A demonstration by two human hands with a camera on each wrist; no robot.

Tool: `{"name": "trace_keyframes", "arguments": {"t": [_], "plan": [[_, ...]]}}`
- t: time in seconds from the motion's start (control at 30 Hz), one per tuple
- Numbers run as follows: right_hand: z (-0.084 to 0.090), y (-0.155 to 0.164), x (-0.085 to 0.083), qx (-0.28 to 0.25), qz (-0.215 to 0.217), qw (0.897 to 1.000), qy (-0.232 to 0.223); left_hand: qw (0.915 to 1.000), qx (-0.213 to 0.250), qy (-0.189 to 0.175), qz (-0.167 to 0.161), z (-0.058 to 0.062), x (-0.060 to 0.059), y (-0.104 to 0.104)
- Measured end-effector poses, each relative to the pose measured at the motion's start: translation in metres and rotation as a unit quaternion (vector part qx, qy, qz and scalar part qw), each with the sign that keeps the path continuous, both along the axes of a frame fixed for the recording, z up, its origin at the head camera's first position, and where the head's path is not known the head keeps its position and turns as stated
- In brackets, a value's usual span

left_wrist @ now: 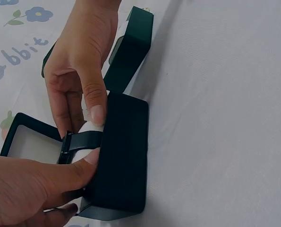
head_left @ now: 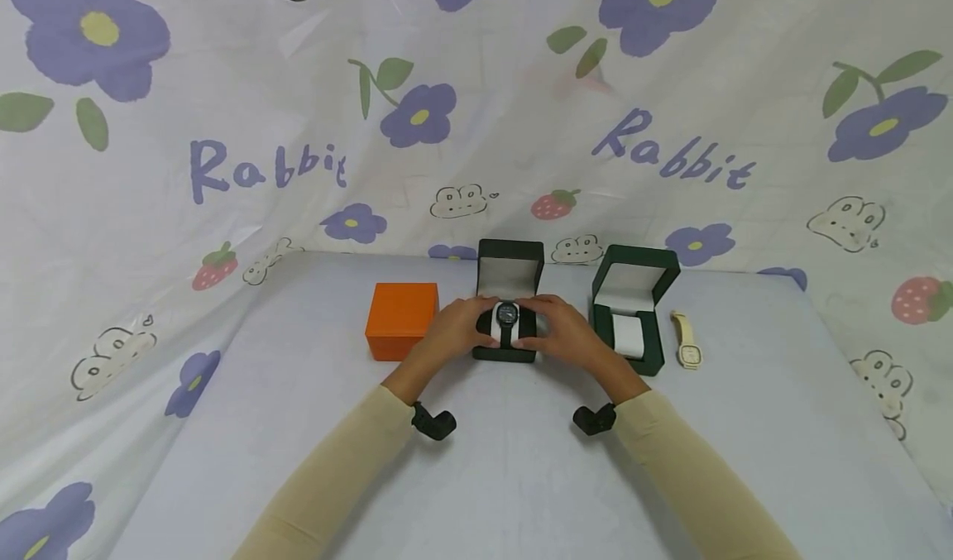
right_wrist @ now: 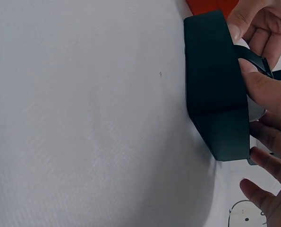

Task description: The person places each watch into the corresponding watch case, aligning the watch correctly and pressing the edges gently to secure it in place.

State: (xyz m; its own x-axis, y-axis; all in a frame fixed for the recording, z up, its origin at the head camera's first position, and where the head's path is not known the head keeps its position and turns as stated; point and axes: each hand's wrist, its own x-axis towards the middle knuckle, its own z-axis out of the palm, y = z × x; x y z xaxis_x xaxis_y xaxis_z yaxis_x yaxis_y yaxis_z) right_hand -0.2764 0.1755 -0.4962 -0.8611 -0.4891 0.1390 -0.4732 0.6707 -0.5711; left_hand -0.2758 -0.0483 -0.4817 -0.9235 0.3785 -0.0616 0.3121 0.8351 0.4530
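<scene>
A black-strapped watch [head_left: 507, 315] is wrapped round a white cushion [left_wrist: 83, 154] in the open dark green watch box [head_left: 505, 356], its lid raised at the back. My left hand [head_left: 452, 328] pinches the cushion's left end, thumb at the front and fingers behind. From the other side my right hand [head_left: 563, 328] pinches the right end the same way. In the left wrist view the dark strap [left_wrist: 86, 140] runs between the two thumbs. The box's front wall [right_wrist: 211, 66] hides the lower part of the cushion in the right wrist view.
An orange box [head_left: 403, 320] stands just left of my left hand. Right of my right hand, a second open green watch box [head_left: 650, 351] holds a bare white cushion [head_left: 628, 336]. Beside it a gold watch [head_left: 688, 349] lies on the white table [head_left: 506, 461]. A patterned curtain [head_left: 476, 146] hangs behind.
</scene>
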Motion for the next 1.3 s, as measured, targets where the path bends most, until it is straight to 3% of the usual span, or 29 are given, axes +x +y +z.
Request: {"name": "trace_keyframes", "arguments": {"t": [0.23,0.6,0.73,0.93,1.03,1.2,1.3], "plan": [[0.0,-0.001,0.002,0.021,-0.001,1.0,-0.005,0.9995,-0.021,-0.023,-0.001,0.001,0.001,0.0],[0.005,-0.002,0.004,0.06,0.016,0.998,0.004,0.9992,-0.03,-0.024,-0.013,0.003,0.004,0.0],[0.007,-0.002,0.005,0.062,0.016,0.998,0.012,0.9997,0.0,-0.023,-0.012,0.002,0.006,-0.001],[0.019,0.008,0.015,-0.007,-0.029,0.998,0.046,0.9955,0.085,-0.041,-0.003,-0.009,0.02,-0.005],[0.032,0.012,0.015,-0.071,-0.059,0.99,0.105,0.9921,0.117,-0.043,0.011,-0.014,0.028,-0.007],[0.064,0.012,0.003,-0.176,-0.088,0.956,0.219,0.983,0.177,-0.025,0.04,-0.017,0.034,-0.008],[0.079,0.011,-0.006,-0.192,-0.096,0.944,0.25,0.9777,0.204,-0.023,0.045,-0.02,0.033,-0.009]]}}
